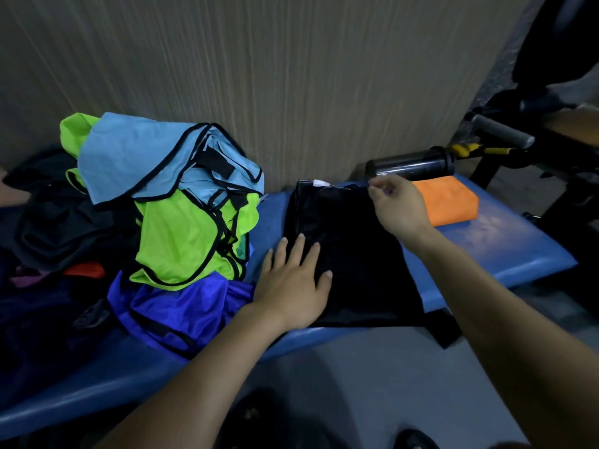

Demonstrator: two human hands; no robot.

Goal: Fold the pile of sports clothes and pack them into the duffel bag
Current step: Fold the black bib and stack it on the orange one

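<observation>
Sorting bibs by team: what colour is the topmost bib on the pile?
Light blue with black trim, seen in the head view.

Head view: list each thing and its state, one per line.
Black garment: spread flat on the bench.
Left hand: open, pressing the garment.
Right hand: pinching the garment's far edge.
Bibs: unfolded, heaped.
Orange cloth: folded.
Bottle: lying on its side.

No legible text anywhere.

Dark clothes (48, 222) cut off at left edge.
</observation>
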